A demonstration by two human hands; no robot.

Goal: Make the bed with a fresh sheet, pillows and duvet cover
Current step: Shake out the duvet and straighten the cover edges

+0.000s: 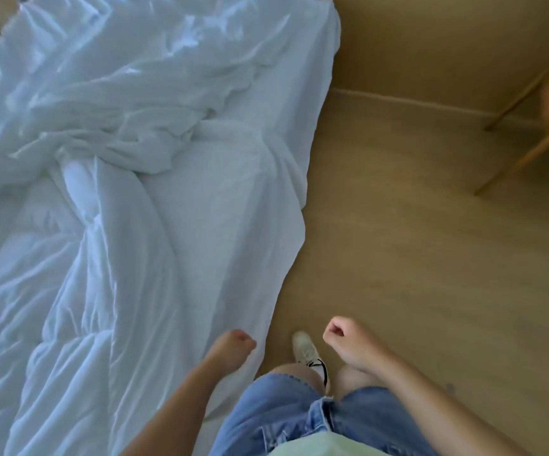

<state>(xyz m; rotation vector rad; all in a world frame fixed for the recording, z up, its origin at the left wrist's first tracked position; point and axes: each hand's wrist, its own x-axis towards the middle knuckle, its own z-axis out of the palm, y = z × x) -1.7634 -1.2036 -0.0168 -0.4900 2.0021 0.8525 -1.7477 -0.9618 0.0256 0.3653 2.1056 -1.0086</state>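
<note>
Head view. The person stands on the wooden floor (414, 258) alongside the bed, looking down over denim shorts (299, 419) and one pale shoe (306, 350). The left hand (233, 348) hangs loosely curled, fingers folded inward, in front of the hanging edge of the white sheet (227, 209); whether it touches or pinches the cloth cannot be told, and no fabric is seen gathered in it. The right hand (348, 337) is likewise half-closed into a slack fist and holds nothing, poised over bare floor on the far side of the shoe from the sheet.

The sheet lies ahead of and to the left of both hands, spread over the mattress with its free border draping down the bed's side toward the floor, probably because it is not yet tucked. Farther left of the left hand, a rumpled duvet (69, 159) is bunched in folds on top of the sheet, apparently awaiting spreading or covering. No pillow can be identified with certainty. Well ahead and to the right of the right hand stand the wooden legs of a chair (529, 153), clear of the working path.
</note>
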